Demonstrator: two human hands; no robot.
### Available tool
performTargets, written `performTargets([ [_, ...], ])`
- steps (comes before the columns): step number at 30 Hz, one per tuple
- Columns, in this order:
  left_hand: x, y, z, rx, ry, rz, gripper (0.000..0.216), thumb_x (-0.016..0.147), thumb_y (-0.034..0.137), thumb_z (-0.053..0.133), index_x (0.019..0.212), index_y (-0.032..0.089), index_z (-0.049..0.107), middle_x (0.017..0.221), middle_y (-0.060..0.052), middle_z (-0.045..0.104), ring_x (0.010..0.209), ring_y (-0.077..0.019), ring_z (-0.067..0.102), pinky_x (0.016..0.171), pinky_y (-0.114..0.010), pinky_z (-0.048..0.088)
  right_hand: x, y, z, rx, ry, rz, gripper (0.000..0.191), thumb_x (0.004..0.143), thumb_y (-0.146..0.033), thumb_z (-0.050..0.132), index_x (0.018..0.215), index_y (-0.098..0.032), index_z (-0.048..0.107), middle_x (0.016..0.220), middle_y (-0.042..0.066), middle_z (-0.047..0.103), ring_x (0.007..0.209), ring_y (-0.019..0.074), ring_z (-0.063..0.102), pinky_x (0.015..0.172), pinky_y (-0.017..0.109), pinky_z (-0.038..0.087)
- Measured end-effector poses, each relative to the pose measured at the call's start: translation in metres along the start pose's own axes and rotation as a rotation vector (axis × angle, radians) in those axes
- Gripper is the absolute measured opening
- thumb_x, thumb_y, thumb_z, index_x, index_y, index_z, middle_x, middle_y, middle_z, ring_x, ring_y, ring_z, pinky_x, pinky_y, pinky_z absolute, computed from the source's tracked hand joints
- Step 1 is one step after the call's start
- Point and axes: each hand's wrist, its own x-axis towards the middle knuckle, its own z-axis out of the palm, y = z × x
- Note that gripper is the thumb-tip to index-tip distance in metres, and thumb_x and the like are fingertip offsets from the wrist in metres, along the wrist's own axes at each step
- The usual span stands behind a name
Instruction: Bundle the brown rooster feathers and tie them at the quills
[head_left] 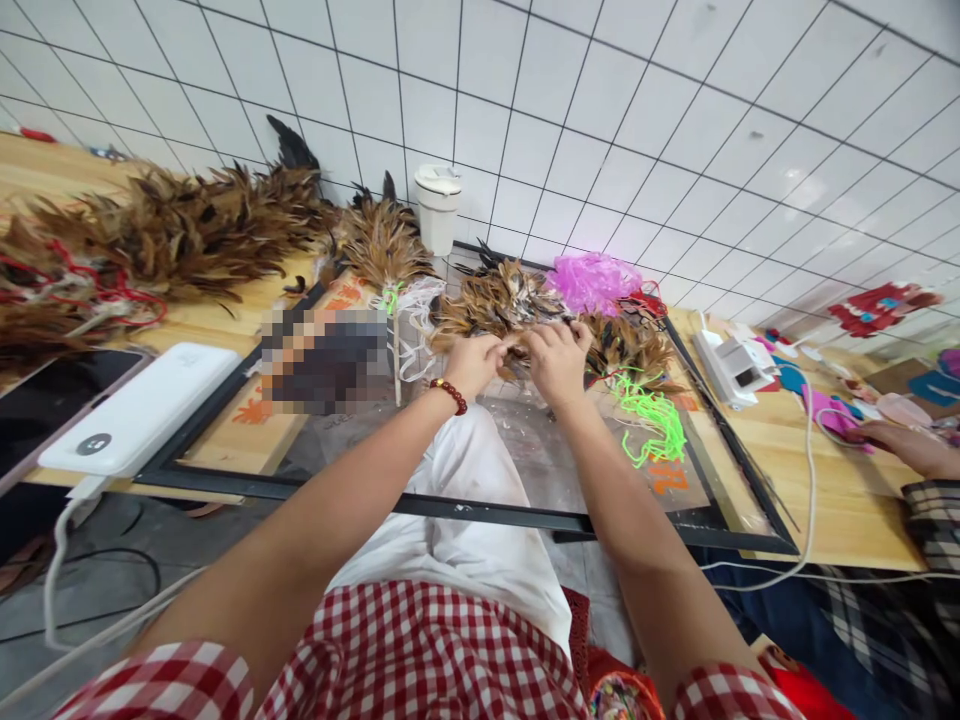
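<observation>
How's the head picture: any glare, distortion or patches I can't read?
Head view: glare on the tiled wall at right; slanting tile lines suggest wide-angle stretch. Head view: pixelated patch over the left part of the black frame; detail between left hand and right hand too small to read.

The counter [855, 495] is pale, grained wood, reaching left and right of a clear panel [525, 517] with a black frame. At the far left lie feathers [225, 220] and red string [135, 297]; nearer, a power bank [146, 410] overlaps a dark device [52, 405]. The panel bears a feather bundle [506, 295] at far middle, purple plastic [592, 283] at far right and green string [656, 420] nearer right. On the right wood sit a white device [729, 365] and coloured pieces [821, 407].
</observation>
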Motion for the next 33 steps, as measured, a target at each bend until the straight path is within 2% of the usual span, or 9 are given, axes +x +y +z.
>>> performTargets([
  [4,0.006,0.007,-0.003,-0.438,0.19,-0.222,0.011,0.081,0.024,0.057,0.076,0.015,0.062,0.062,0.0,0.063,0.045,-0.0067,0.056,0.045,-0.016,0.041,0.001,0.018,-0.006,0.108,-0.059,0.205,0.024,0.087,-0.025,0.051,0.104,-0.02,0.067,0.106,0.011,0.067,0.096,0.0231,0.056,0.087,0.038,0.034],
  [8,0.012,0.011,-0.007,-0.769,0.308,-0.353,0.009,0.078,0.018,0.063,0.074,0.012,0.059,0.055,0.002,0.059,0.044,-0.0057,0.055,0.047,-0.016,0.045,0.004,0.013,-0.013,0.413,-0.364,0.015,0.017,0.082,-0.026,0.057,0.087,-0.02,0.072,0.086,0.006,0.069,0.081,0.0175,0.059,0.075,0.028,0.04],
  [11,0.012,0.012,-0.009,-0.885,0.329,-0.413,0.008,0.079,0.015,0.063,0.072,0.012,0.059,0.056,0.001,0.06,0.047,-0.0052,0.056,0.049,-0.016,0.047,0.004,0.003,-0.015,0.47,-0.504,-0.047,0.012,0.075,-0.024,0.062,0.08,-0.02,0.073,0.077,0.004,0.068,0.074,0.0169,0.058,0.071,0.028,0.04],
  [14,0.009,0.016,-0.01,-0.92,0.3,-0.407,0.008,0.079,0.015,0.064,0.073,0.011,0.06,0.059,0.0,0.062,0.051,-0.0058,0.059,0.053,-0.017,0.049,0.006,0.001,-0.014,0.624,-0.401,0.143,0.011,0.074,-0.023,0.061,0.074,-0.018,0.071,0.073,0.003,0.067,0.07,0.0159,0.057,0.068,0.028,0.04],
  [17,0.003,0.022,-0.009,-0.904,0.208,-0.385,0.009,0.079,0.015,0.064,0.072,0.01,0.061,0.064,-0.003,0.065,0.058,-0.0079,0.063,0.061,-0.02,0.053,0.009,0.004,-0.015,1.016,-0.246,0.519,0.021,0.073,-0.038,0.065,0.07,-0.017,0.066,0.063,0.001,0.062,0.056,0.0117,0.05,0.057,0.025,0.039],
  [20,-0.002,0.026,-0.004,-0.853,0.085,-0.425,0.009,0.08,0.012,0.061,0.071,0.009,0.062,0.067,-0.005,0.067,0.058,-0.0092,0.064,0.064,-0.023,0.054,0.01,0.002,-0.015,1.403,-0.286,0.772,0.033,0.06,-0.047,0.075,0.066,-0.017,0.062,0.06,-0.001,0.06,0.048,0.0074,0.044,0.048,0.022,0.034],
  [24,-0.006,0.027,0.0,-0.805,-0.04,-0.469,0.009,0.079,0.012,0.062,0.071,0.009,0.062,0.067,-0.007,0.068,0.059,-0.0104,0.064,0.063,-0.024,0.054,0.009,-0.01,-0.009,1.539,-0.34,0.795,0.037,0.054,-0.047,0.08,0.065,-0.016,0.063,0.058,-0.002,0.059,0.047,0.0055,0.043,0.045,0.02,0.032],
  [28,-0.005,0.025,0.0,-0.783,-0.092,-0.509,0.009,0.078,0.015,0.065,0.072,0.009,0.063,0.067,-0.007,0.068,0.056,-0.0107,0.064,0.06,-0.024,0.053,0.007,-0.019,0.0,1.473,-0.181,0.762,0.036,0.056,-0.049,0.078,0.063,-0.017,0.062,0.048,-0.006,0.049,0.044,0.005,0.036,0.043,0.02,0.027],
  [33,-0.005,0.023,-0.004,-0.785,-0.144,-0.517,0.009,0.079,0.018,0.065,0.076,0.009,0.065,0.071,-0.009,0.07,0.06,-0.0128,0.067,0.058,-0.023,0.053,0.007,-0.018,0.006,1.51,-0.045,0.836,0.038,0.055,-0.049,0.078,0.066,-0.018,0.058,0.05,-0.008,0.042,0.044,0.0048,0.031,0.043,0.021,0.024],
])
